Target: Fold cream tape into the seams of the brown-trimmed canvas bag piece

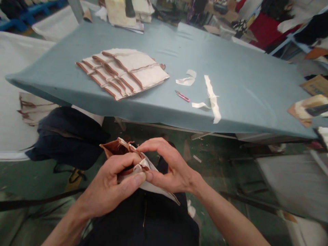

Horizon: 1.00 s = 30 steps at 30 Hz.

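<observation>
Over my lap, both hands pinch one small fabric piece (pixel 120 147), brown on one side and cream on the other. My left hand (pixel 110 186) grips it from the left, thumb pressed on the cream edge. My right hand (pixel 166 167) curls round its right side, fingertips meeting the left thumb. On the blue-grey table (pixel 243 85) ahead lies a fanned stack of cream fabric pieces with brown edges (pixel 123 71). Small pink snips (pixel 182 96) lie to the right of the stack.
Cream fabric strips (pixel 212 99) and a scrap (pixel 187 79) lie near the snips. A dark garment (pixel 66 136) hangs on a seat at the left under the table edge. Piles of cloth and cardboard (pixel 315 85) crowd the far side and right.
</observation>
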Each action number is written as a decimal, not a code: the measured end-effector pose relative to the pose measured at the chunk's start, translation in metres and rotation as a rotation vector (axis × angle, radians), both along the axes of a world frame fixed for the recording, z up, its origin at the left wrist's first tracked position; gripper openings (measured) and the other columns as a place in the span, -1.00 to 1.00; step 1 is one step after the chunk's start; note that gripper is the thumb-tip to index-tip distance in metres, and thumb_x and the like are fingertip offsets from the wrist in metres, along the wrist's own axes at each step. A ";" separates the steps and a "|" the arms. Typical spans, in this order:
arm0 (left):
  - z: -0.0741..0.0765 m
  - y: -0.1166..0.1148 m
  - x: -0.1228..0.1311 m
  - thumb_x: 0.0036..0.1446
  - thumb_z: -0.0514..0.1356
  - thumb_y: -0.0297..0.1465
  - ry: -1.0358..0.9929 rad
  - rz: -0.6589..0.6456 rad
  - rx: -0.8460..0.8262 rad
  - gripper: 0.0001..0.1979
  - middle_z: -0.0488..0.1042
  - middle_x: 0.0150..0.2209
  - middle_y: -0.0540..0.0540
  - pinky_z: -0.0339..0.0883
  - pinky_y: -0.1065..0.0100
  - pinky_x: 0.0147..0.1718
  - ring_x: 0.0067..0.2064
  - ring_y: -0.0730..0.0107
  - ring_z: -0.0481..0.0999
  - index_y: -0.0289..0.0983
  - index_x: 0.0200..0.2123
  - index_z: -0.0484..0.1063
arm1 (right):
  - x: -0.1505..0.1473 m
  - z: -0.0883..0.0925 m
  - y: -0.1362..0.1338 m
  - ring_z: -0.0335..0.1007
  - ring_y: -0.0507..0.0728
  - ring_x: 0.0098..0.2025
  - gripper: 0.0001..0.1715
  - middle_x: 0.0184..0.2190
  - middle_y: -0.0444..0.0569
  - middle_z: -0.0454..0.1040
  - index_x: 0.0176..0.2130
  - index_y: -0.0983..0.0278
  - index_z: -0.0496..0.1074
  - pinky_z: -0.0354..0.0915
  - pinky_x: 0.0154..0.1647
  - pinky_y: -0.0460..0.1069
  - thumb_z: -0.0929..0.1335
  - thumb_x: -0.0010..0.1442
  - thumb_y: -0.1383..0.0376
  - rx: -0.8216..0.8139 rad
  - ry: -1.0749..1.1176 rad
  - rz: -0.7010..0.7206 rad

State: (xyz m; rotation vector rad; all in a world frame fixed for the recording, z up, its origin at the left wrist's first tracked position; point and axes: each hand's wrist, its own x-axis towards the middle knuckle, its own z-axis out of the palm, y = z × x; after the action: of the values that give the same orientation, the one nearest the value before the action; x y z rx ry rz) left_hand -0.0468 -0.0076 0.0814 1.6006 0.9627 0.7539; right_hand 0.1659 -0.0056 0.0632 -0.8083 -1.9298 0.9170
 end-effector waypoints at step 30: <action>0.008 -0.023 0.011 0.29 0.05 -0.50 0.221 0.003 0.394 -0.69 0.32 -0.58 0.10 0.12 0.42 -0.52 -0.56 0.51 0.27 -0.22 -0.54 0.29 | 0.002 0.017 0.010 0.58 0.22 -0.14 -0.86 -0.36 -0.11 0.61 -0.31 0.12 0.36 0.46 0.16 0.22 0.39 0.19 0.37 0.162 -0.172 0.116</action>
State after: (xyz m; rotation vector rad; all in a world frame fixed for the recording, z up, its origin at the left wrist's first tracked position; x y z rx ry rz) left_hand -0.0357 -0.0303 0.0898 2.0596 1.0163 0.8172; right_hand 0.1682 0.0042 0.0804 -0.7052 -2.1891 0.7672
